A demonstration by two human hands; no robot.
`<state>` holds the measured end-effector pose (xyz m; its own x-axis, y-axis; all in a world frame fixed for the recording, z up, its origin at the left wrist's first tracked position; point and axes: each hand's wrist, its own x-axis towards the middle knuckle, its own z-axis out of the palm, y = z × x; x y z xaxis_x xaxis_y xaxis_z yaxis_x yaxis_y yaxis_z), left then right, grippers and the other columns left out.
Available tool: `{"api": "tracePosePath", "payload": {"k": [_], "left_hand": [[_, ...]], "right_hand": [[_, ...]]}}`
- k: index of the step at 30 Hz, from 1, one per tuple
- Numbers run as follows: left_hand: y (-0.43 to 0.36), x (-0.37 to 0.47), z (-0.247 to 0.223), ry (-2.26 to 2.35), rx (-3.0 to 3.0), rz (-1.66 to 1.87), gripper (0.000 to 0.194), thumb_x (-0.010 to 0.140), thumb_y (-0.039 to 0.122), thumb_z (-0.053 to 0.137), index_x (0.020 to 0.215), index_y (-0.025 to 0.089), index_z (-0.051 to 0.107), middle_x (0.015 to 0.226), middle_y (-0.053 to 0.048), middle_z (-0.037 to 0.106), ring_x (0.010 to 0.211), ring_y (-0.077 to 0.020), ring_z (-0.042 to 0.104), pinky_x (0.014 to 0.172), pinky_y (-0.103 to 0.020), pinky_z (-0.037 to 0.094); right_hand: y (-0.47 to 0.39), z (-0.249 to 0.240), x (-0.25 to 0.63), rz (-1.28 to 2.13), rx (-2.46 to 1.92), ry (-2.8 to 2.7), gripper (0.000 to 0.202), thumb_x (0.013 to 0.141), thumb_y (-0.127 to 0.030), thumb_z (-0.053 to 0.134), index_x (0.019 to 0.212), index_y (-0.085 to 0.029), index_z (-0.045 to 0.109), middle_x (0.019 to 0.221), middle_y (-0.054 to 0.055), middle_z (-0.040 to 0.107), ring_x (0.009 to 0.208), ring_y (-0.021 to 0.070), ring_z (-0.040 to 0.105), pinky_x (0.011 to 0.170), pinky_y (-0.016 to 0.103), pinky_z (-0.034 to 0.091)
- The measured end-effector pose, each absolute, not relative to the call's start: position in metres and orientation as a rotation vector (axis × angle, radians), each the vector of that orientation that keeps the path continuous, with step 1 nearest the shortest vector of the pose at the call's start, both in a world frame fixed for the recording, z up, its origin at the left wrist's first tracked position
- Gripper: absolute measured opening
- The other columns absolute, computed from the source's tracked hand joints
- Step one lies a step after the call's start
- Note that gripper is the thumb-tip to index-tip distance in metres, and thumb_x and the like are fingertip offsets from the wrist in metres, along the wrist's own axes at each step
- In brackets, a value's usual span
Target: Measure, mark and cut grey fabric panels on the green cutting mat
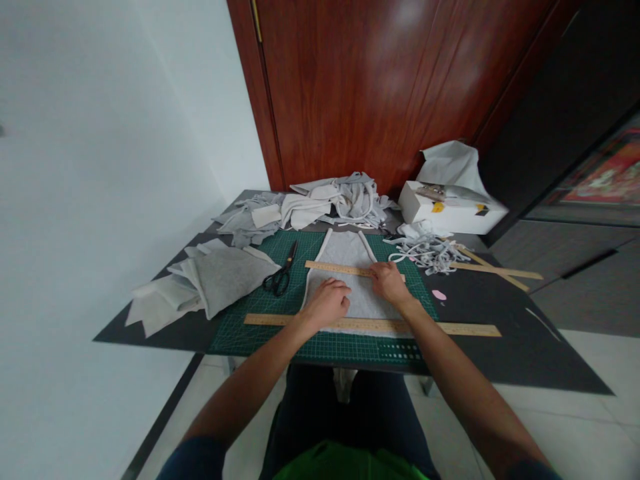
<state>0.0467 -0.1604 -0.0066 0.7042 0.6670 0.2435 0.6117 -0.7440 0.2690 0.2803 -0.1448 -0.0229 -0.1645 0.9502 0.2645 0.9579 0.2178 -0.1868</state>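
Note:
A grey piece of fabric (345,247) with pale bound edges lies flat on the green cutting mat (240,337), narrower at its far end. Across its middle rests a short wooden ruler (335,268), and my right hand (389,281) is closed on it near its right end. My left hand (327,303) lies on the fabric just below this ruler, fingers loosely bent and holding nothing. Under my wrists a longer wooden ruler (465,329) crosses the near end of the fabric. Black-handled scissors (279,279) lie on the mat to the left.
Grey fabric pieces (235,270) are stacked at the left, with a heap of scraps (350,200) at the back. Tangled strips (433,253) and crossed wooden strips (495,269) lie right, near a pink piece (439,295). A white box (450,217) stands behind.

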Motion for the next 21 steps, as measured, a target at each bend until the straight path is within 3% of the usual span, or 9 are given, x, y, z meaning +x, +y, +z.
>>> {"api": "tracePosePath", "payload": {"k": [6,12,21], "left_hand": [[-0.149,0.039,-0.017,1.174,2.713,0.475,0.025,0.087,0.009,0.058,0.096,0.017,0.080,0.102,-0.009,0.078,0.103,-0.0254,0.069,0.104,-0.041,0.052],[-0.145,0.037,-0.022,1.177,2.696,0.450,0.024,0.089,0.009,0.056,0.093,0.016,0.078,0.101,-0.009,0.077,0.104,-0.0261,0.068,0.104,-0.041,0.053],[-0.146,0.038,-0.022,1.188,2.688,0.439,0.023,0.089,0.009,0.056,0.091,0.016,0.077,0.101,-0.010,0.076,0.104,-0.0261,0.068,0.104,-0.043,0.053]], "right_hand": [[-0.137,-0.029,0.278,0.061,-1.904,-2.169,0.020,0.093,-0.009,0.057,0.099,-0.015,0.075,0.108,0.013,0.076,0.106,0.0248,0.062,0.099,0.036,0.038],[-0.147,-0.030,0.287,0.017,-1.905,-2.121,0.032,0.093,-0.011,0.055,0.118,-0.017,0.074,0.118,0.014,0.072,0.111,0.0302,0.058,0.094,0.038,0.043],[-0.162,-0.035,0.345,-0.167,-2.065,-1.755,0.032,0.092,-0.015,0.054,0.120,-0.010,0.069,0.106,0.019,0.073,0.103,0.0313,0.065,0.096,0.041,0.046]]}}
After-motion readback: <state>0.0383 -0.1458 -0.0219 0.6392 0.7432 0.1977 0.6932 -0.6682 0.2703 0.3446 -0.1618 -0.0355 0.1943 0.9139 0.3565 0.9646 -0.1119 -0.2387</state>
